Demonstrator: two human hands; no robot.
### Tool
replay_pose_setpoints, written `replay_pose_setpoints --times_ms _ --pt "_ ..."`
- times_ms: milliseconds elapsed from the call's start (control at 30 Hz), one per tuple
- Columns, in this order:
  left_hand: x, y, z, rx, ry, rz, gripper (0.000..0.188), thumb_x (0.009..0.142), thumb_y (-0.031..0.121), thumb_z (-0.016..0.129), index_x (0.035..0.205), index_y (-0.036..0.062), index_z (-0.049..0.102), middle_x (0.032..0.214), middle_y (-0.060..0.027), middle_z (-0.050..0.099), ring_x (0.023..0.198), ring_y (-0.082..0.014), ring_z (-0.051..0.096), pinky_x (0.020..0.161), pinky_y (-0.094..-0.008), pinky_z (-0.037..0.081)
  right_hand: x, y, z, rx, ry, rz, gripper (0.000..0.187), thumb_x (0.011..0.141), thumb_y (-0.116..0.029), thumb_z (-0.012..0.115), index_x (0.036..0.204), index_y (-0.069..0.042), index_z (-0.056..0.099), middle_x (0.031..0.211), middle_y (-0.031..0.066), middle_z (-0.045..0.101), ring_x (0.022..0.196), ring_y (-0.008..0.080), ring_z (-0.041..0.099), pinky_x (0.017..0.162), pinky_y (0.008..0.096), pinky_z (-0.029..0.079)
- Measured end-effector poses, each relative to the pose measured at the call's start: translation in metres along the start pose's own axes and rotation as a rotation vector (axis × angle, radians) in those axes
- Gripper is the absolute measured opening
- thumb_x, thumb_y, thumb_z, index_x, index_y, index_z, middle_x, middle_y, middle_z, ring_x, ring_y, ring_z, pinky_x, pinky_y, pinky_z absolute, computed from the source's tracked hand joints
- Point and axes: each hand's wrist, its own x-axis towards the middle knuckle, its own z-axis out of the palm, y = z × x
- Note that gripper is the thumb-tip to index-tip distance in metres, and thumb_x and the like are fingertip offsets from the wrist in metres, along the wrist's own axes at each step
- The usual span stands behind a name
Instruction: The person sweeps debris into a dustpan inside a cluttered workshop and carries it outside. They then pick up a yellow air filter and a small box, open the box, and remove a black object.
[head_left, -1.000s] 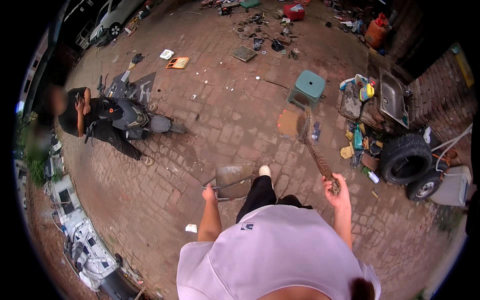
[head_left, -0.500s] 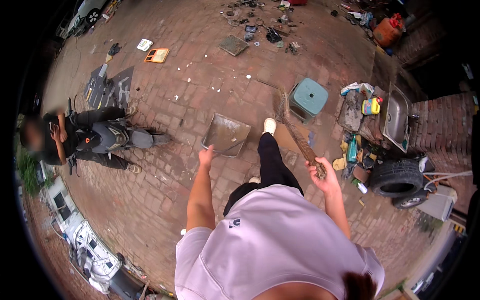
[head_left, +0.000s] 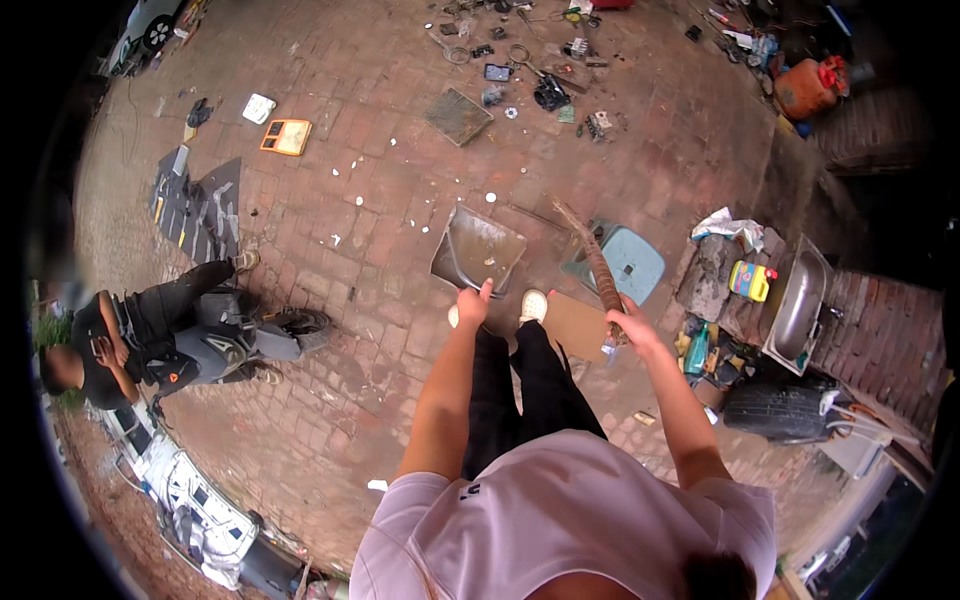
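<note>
My left hand (head_left: 474,303) is closed on the near rim or handle of a worn metal dustpan (head_left: 492,246), which faces away from me, its inside dusty with a few pale bits. My right hand (head_left: 632,324) grips the thick bound end of a brown straw broom (head_left: 598,266). The broom slants up to the left, its thin end pointing past the dustpan's right side. Behind the broom stands a blue-green plastic stool (head_left: 634,262), partly covered by it. A flat piece of cardboard (head_left: 578,325) lies by my right shoe (head_left: 533,306).
Small white scraps (head_left: 336,240) dot the brick paving. At left a person sits on a parked motorbike (head_left: 215,345). To the right are a steel sink (head_left: 797,305), a yellow jug (head_left: 750,281) and a tyre (head_left: 775,411). A square panel (head_left: 458,116) and scattered parts lie ahead.
My left hand and the dustpan have shifted right, nearer my feet. The broom has tilted more upright with my right hand. My feet have come closer together, and the view has turned.
</note>
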Motion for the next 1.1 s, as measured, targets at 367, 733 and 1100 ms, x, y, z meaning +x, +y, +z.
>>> replay_pose_setpoints --times_ms 367,733,1100 --pt "0.109 -0.008 0.072 -0.038 -0.25 -0.416 0.064 0.081 0.056 0.047 0.096 -0.0035 0.062 0.095 -0.0239 0.061 0.098 -0.0355 0.057 0.084 -0.0408 0.044 0.131 -0.004 0.007 -0.195 0.189 -0.145 0.069 0.07 -0.007 0.064 0.132 -0.008 0.033 0.075 0.0082 0.058 0.052 0.015 0.056 0.046 0.0284 0.045" --pt "0.06 -0.033 0.053 -0.458 -0.142 -0.102 0.041 0.082 0.036 0.056 0.093 -0.0028 0.062 0.087 -0.0226 0.062 0.086 -0.0349 0.06 0.076 -0.0385 0.046 0.226 -0.038 0.12 0.454 0.131 0.099 0.023 0.075 -0.009 0.062 0.093 -0.006 0.048 0.076 0.0099 0.057 0.06 0.0199 0.056 0.052 0.0307 0.049" --pt "0.069 -0.092 -0.061 -0.437 -0.237 0.024 0.031 0.081 0.029 0.053 0.096 0.0035 0.063 0.088 -0.0179 0.063 0.083 -0.0315 0.06 0.076 -0.0365 0.047 0.285 0.019 0.193 0.047 0.016 0.504 0.012 0.081 -0.012 0.058 0.085 -0.002 0.053 0.08 0.0124 0.057 0.071 0.0253 0.057 0.064 0.0375 0.055"
